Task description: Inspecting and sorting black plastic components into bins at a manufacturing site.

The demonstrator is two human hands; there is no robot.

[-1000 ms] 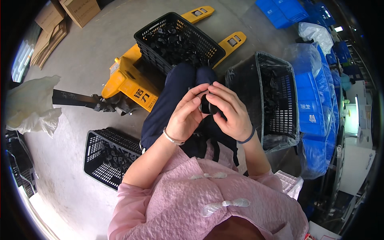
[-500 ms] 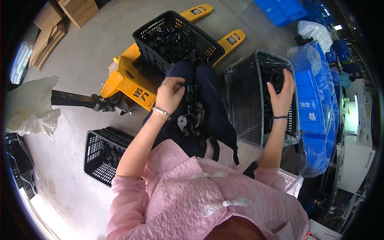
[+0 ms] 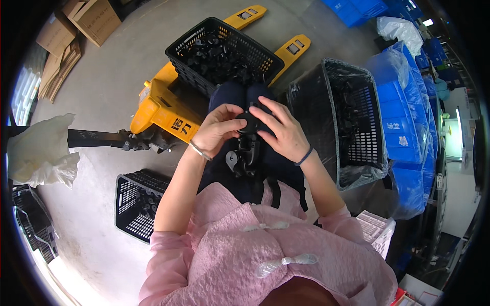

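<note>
My left hand (image 3: 219, 128) and my right hand (image 3: 280, 130) meet over my lap, both gripping a small black plastic part (image 3: 249, 123) between the fingers. Several more black parts (image 3: 244, 157) lie on the dark apron across my knees just below the hands. Ahead of my knees a black mesh crate (image 3: 221, 51) full of black parts rests on a yellow pallet jack (image 3: 163, 109). To my right stands a black crate lined with clear film (image 3: 352, 122), also holding black parts.
A smaller black crate (image 3: 133, 201) sits on the concrete floor at my left. Blue bins wrapped in plastic (image 3: 408, 117) stack at the right. A white bag (image 3: 38, 153) and cardboard boxes (image 3: 76, 23) lie at the left and far left. A white basket (image 3: 376, 229) is by my right elbow.
Half a second ago my left hand reached to the front crate and my right hand into the right crate. Both have come back together over my lap, holding a black part.
</note>
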